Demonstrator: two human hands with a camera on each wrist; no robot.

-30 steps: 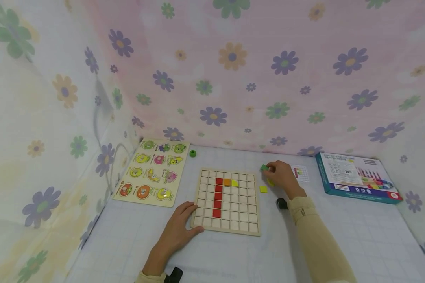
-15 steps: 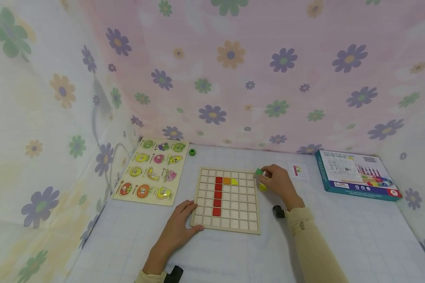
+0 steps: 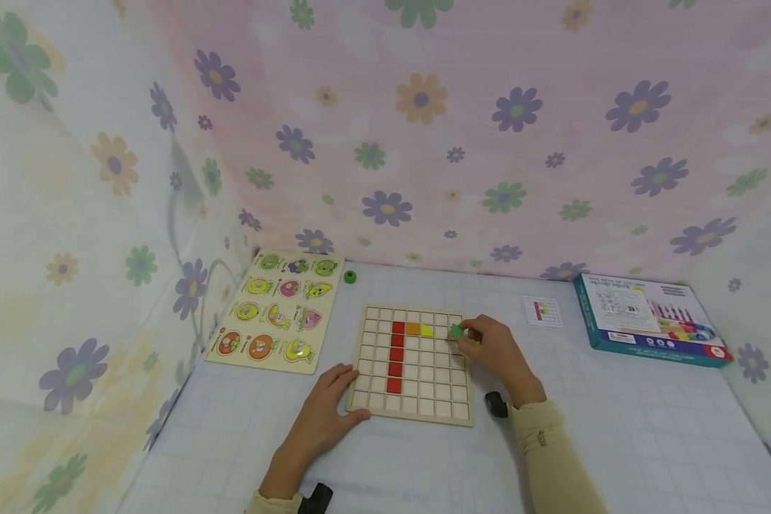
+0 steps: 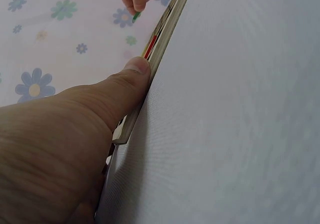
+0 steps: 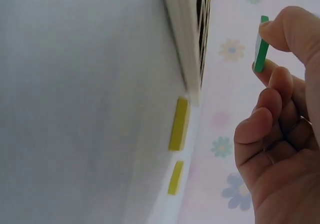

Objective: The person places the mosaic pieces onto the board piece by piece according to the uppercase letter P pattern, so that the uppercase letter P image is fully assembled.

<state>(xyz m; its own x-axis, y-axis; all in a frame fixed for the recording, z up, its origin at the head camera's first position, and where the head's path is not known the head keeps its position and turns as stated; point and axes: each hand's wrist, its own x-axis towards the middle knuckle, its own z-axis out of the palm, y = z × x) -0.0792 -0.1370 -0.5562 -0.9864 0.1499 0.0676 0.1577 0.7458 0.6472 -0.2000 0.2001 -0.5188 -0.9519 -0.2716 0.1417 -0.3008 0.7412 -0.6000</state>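
Note:
A square wooden grid board (image 3: 417,417) lies on the table. Set in its cells are a column of several red tiles (image 3: 395,354), an orange tile (image 3: 412,329) and a yellow tile (image 3: 427,330). My left hand (image 3: 324,407) rests at the board's lower left corner, thumb along the near edge, fingers at the left side. With thumb and forefinger my right hand (image 3: 496,350) pinches a green tile (image 5: 261,43) above the board's right edge, its other fingers curled. Two loose yellow tiles (image 5: 179,125) lie on the table by the board, mostly hidden by the right hand in the head view.
A fruit puzzle board (image 3: 270,312) lies to the left, with a small green ring-shaped piece (image 3: 350,276) beside it. On the right are a pattern card (image 3: 542,312) and a teal-edged box (image 3: 652,319). Flowered cloth walls (image 3: 462,178) enclose the table.
My right hand has brought the green tile leftward and nearer, from the table right of the grid board to over its right edge. My left hand has stayed in place.

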